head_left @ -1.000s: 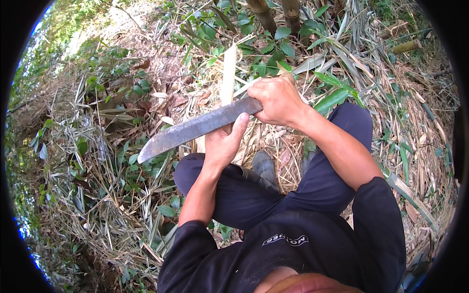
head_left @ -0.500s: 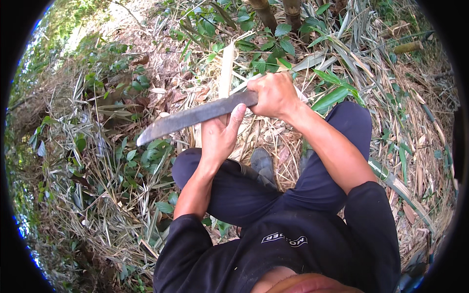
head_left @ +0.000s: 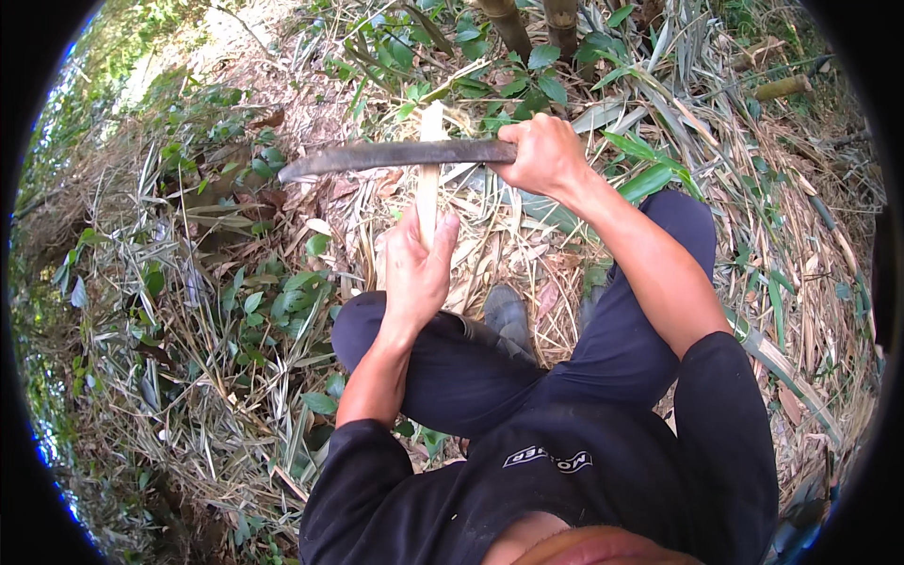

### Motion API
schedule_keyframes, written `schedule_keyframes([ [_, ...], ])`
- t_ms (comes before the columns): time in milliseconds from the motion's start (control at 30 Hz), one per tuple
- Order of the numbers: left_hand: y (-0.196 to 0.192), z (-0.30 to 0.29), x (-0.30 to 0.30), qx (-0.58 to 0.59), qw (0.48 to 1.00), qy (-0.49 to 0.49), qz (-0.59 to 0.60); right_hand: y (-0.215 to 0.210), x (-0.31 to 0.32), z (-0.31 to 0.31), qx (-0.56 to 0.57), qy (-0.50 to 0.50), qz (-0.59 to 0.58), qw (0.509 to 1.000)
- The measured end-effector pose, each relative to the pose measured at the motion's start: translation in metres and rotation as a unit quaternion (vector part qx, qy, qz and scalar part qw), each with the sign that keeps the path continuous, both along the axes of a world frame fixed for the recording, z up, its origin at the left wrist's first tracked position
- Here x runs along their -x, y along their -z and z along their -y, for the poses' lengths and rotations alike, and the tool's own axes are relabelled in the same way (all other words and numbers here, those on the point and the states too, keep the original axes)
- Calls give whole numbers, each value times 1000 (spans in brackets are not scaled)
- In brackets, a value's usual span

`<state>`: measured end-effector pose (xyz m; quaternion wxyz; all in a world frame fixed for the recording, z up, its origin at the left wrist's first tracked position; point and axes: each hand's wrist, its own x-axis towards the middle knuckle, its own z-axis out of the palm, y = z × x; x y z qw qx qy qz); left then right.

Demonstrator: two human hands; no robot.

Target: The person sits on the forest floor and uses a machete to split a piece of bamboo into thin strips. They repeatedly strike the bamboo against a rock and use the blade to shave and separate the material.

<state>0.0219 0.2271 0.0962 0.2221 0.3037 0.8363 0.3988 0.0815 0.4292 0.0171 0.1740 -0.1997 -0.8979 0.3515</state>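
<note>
My left hand (head_left: 414, 268) is closed around the near end of a pale, flat strip of split wood or bamboo (head_left: 427, 193), thumb lying along its top. The strip points away from me. My right hand (head_left: 541, 155) grips a machete (head_left: 395, 155) at its handle, which the fingers hide. The long dark blade lies crosswise over the strip, its tip out to the left. Beyond my left hand, the blade crosses the strip's upper part; whether it bites into the wood cannot be made out.
Bamboo stems (head_left: 562, 28) rise at the far side among green leaves. Dry leaves and stalks litter the ground. My boots (head_left: 508, 315) are planted between my bent knees. A cut green bamboo piece (head_left: 782, 372) lies at the right, a short yellowish stub (head_left: 783, 88) at the far right.
The machete has slid away from me along the strip, from beside my left thumb toward the far end, and its blade now lies more level. My left hand has come slightly nearer.
</note>
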Motion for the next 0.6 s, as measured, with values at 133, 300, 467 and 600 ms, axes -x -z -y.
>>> schedule_keyframes([
  [133, 8, 7, -6, -63, 993, -35, 99, 7, -1, 9, -47, -44, -53, 997],
  [300, 9, 3, 7, 5, 994, -32, 108, 11, 4, -3, 3, -19, 55, 998],
  [467, 17, 7, -3, -65, 992, -30, 105, 7, 4, 13, -64, -59, -21, 996],
  [600, 20, 6, -4, -46, 989, -31, 137, 22, 4, -5, -7, -22, -5, 1000],
])
